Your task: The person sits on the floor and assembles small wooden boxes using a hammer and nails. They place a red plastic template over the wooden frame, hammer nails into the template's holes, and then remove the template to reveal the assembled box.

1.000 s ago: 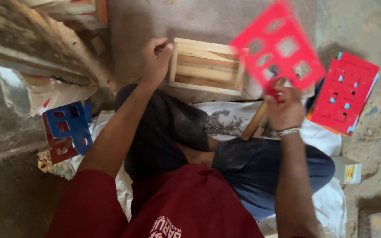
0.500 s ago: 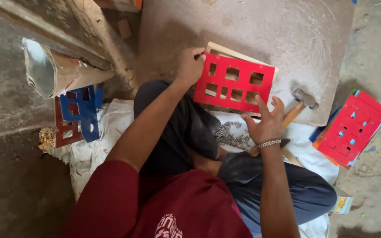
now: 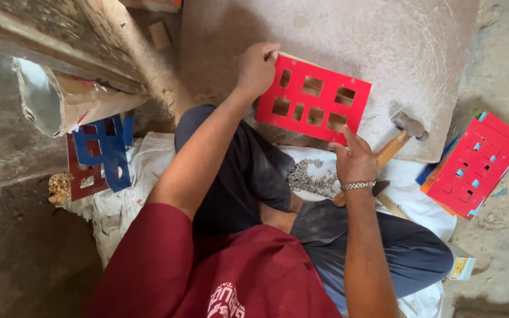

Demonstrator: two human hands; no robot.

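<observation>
Fingers of left hand grip the flat red cut-out panel at its top corner; right hand, fingers spread, presses its lower edge. Panel lies on grey stone slab, wooden-handled hammer just beside.

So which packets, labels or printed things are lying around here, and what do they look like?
Small box: lower right, beside the person's knee; flat, white, yellow and green print.
Torn sack: upper left under the planks; crumpled, white with red marks.
Shirt print: bottom centre; white on maroon.
No screens or signs.
</observation>
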